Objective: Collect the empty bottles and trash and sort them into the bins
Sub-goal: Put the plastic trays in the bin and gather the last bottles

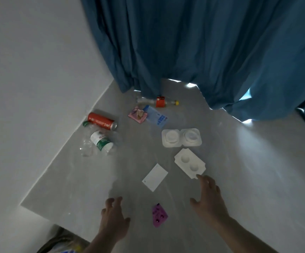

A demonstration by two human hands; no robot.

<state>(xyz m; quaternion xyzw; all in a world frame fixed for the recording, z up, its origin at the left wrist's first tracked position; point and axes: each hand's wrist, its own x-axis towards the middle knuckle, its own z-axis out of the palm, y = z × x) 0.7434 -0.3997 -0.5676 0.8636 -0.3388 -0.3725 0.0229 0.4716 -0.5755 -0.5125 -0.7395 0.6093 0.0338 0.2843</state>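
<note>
Both hands reach out over a grey floor (239,161) with nothing in them. The left hand (114,219) has its fingers spread and loosely bent. The right hand (209,199) is spread too, its fingertips just at the near corner of a white moulded tray (189,163).

Taking the white card (155,177) as the landmark: the moulded tray lies just to its right, a clear twin-cup blister (181,137) sits beyond it to the right, and a purple wrapper (159,215) lies nearer the person, between the two hands. Farther from the card, toward the blue curtain (193,42), lie a pink packet (138,115) and a blue-printed sachet (156,116) side by side. Past them, at the curtain's hem, a clear bottle with a red label (159,102) lies on its side. Left of the card, close to the white wall (29,79), a red can (101,121) and a crushed clear bottle with a green-and-white label (100,141) lie near each other.

Bare floor stretches to the right of the card and tray. The floor's left edge meets the wall on a diagonal line.
</note>
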